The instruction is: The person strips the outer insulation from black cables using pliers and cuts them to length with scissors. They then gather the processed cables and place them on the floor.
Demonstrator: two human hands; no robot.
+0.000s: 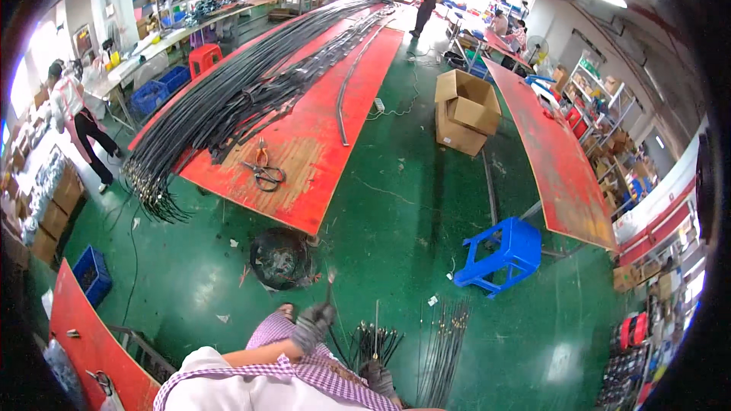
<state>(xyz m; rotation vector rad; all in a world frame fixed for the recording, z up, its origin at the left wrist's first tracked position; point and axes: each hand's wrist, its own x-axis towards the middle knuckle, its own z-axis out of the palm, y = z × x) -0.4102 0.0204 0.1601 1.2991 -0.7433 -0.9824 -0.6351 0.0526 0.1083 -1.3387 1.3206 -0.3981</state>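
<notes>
Where the head view looks down past a checked apron, the left hand (312, 325), gloved, is closed around a thin dark rod (330, 287) that points up and away from the body; the right hand (378, 377), also gloved, sits low at the frame's edge among the ends of a bundle of cables (375, 342), and whether it grips one I cannot tell; more of these thin lengths (442, 346) lie fanned on the green floor (396, 205) just beside it. The rod looks light and springy rather than rigid, its metal tip the stiffest part, so a hold close behind the end fitting would likely steady it best; the long run would whip or sag if taken far back. A round black bin (280, 257) stands near, just ahead of the left hand; the corner of a long red table (312, 217) overhangs it, carrying a great sheaf of black cables (221, 106) and scissors (265, 175); a blue stool (506, 251) stands well apart to the right. Open floor lies ahead between bin and stool; the table corner is the edge to mind.
</notes>
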